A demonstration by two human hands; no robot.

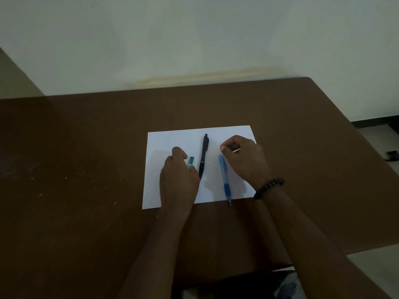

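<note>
A white sheet of paper (170, 141) lies on the brown table (86, 169). On it lie a black pen (203, 156) and a blue pen (224, 180), both pointing roughly away from me; the blue pen's tip reaches past the sheet's near edge. My left hand (178, 180) rests on the paper's left half with a green-capped pen (191, 161) under its fingers, only the cap end showing. My right hand (246, 160), wearing a dark bead bracelet, hovers over the right half with fingers curled; a thin pale thing shows at its fingertips.
A pale wall (194, 39) stands behind the table's far edge. The table's right edge runs diagonally, with light floor and a dark object (391, 155) beyond it. Dark clothing shows below the near edge.
</note>
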